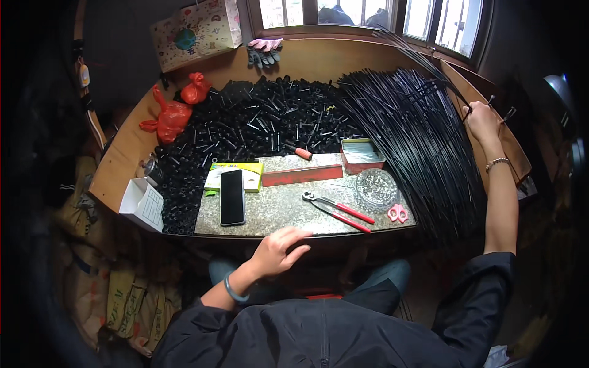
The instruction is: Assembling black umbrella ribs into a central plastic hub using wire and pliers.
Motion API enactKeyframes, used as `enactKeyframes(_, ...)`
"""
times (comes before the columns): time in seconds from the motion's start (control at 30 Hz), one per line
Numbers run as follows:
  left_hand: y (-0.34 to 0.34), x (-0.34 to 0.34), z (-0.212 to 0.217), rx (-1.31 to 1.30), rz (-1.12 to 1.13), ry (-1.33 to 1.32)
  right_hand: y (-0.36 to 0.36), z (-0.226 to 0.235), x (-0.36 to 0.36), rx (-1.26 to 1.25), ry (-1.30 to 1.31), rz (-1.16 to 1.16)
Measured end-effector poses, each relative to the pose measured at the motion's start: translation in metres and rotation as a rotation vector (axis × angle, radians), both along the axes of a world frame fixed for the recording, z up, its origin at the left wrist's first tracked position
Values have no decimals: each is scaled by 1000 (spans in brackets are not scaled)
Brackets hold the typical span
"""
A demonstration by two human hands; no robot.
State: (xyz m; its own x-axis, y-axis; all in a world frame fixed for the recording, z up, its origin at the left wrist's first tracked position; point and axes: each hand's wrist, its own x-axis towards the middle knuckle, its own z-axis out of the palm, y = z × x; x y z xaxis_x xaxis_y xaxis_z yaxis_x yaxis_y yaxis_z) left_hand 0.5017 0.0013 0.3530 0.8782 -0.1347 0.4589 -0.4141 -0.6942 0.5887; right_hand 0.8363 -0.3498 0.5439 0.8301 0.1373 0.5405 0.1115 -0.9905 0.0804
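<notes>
I am sitting at the wooden bench (319, 61), working from the big sheaf of long black rods (417, 141) fanned across its right side, beside the heap of short black tube pieces (245, 122) filling the far left. My right hand (483, 121) is reaching out to the far right end of the sheaf, fingers closed on what looks like 1 or 2 thin rods; I judge a clean pull along their length is best, so the neighbours are not dragged askew. My left hand (279, 248) is resting loosely curled and empty at the near edge of the stone slab (276, 205), just near the red-handled pliers (337, 210).
</notes>
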Motion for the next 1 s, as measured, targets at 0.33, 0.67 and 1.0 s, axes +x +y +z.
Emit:
enactKeyframes(0.33,-10,160,148,-361,73,-50,67,28,-100,231,-42,586)
enactKeyframes(0.67,-64,133,131,-259,-51,-200,146,2,-164,283,366,875)
enactKeyframes(1.0,31,95,128,-607,28,-12,117,-43,-235,1055,1587,898)
